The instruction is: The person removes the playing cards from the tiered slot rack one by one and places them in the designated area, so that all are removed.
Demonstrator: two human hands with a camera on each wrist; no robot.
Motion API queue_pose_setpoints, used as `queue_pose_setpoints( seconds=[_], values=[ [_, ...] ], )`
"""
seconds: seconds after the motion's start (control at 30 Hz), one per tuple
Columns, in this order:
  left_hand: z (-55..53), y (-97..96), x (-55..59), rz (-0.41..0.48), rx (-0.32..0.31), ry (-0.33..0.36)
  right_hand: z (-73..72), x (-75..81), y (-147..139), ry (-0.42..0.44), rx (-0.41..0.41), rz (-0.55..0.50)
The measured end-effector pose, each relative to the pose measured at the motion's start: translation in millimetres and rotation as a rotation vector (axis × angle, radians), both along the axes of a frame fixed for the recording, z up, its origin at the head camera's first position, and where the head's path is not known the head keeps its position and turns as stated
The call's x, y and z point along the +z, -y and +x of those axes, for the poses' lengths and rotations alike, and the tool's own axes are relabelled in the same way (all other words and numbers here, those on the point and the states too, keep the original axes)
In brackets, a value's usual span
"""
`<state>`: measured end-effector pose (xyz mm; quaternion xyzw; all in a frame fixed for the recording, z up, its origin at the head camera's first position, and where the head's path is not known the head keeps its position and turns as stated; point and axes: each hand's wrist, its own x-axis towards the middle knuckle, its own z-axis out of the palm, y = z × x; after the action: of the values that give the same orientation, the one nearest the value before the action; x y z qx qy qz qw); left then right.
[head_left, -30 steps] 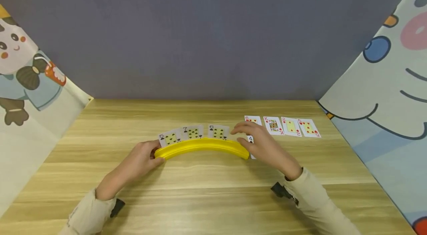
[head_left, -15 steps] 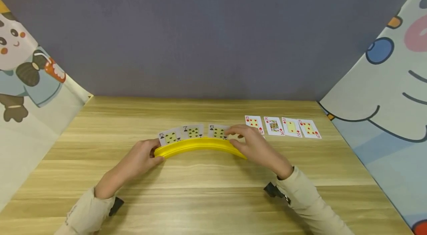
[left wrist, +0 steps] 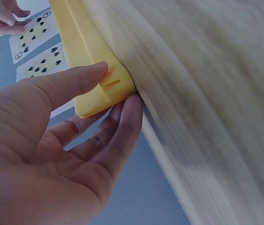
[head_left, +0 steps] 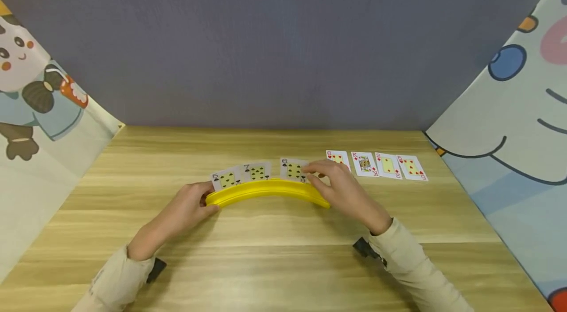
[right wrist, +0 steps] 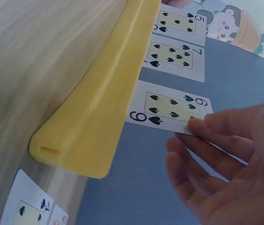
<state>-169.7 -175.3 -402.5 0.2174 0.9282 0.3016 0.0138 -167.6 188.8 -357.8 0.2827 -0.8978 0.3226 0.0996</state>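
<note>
Creased beige fabric sleeves (head_left: 116, 280) are ending in matching cuffs (head_left: 383, 234), small black angular devices (head_left: 156, 270) showing beside them

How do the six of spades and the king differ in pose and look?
The six stands up at the yellow holder; the king lies flat on the table.
The right hand pinches the six; no hand touches the king.
The six has black spades, the king a figure and red marks.
Both show their faces.
</note>
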Motion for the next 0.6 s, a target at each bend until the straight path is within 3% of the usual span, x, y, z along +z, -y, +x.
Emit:
queue_pose_setpoints(
  seconds=[0.27,0.6],
  values=[
    [-1.8,-1.2,1.4,-0.013,0.003,-0.005,2.7,5.7,-0.9,-0.148,-0.011,-0.041],
    [-1.1,-1.8,1.5,0.000,0.010,-0.002,0.9,7.0,0.0,-0.227,0.007,-0.135]
  ],
)
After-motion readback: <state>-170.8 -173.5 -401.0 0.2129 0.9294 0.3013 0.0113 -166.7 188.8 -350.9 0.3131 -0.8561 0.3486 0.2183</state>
